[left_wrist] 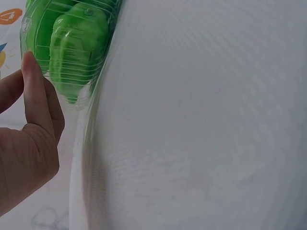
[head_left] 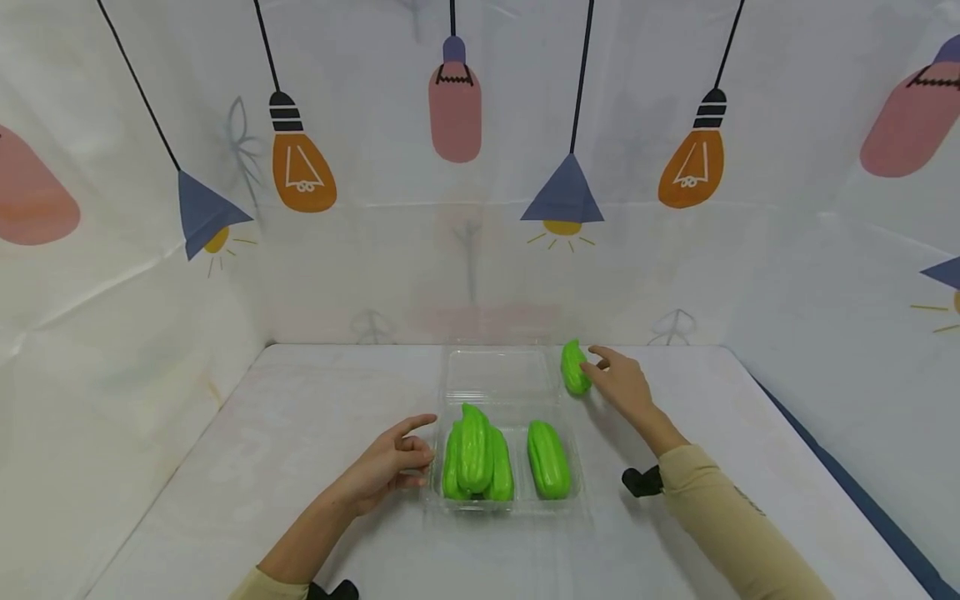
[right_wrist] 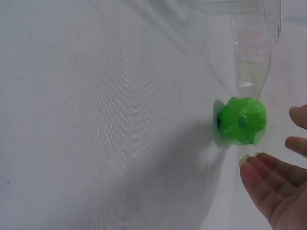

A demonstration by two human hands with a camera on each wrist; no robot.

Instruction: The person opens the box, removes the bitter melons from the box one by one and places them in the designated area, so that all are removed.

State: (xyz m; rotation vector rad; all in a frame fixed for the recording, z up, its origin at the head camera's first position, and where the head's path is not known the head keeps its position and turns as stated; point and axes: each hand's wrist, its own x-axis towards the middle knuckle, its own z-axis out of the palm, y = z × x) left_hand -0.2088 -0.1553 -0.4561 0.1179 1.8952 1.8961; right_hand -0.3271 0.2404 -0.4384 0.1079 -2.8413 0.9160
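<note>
A clear plastic clamshell box (head_left: 480,506) stands with its lid (head_left: 498,375) raised at the back. Several green bitter melons (head_left: 476,450) are piled in its left part, and a single bitter melon (head_left: 549,460) lies in the right part. My left hand (head_left: 386,467) is at the box's left side; in the left wrist view a fingertip (left_wrist: 29,60) overlaps the clear wall. Another bitter melon (head_left: 574,368) lies on the table right of the lid. Around it my right hand (head_left: 618,383) reaches with thumb and fingers spread; a gap shows in the right wrist view.
The white table (head_left: 337,375) ends at a wall sheet (head_left: 337,275) printed with hanging lamps. A dark blue strip (head_left: 847,483) runs along the table's right edge. Black wrist mounts (head_left: 642,481) sit at both cuffs.
</note>
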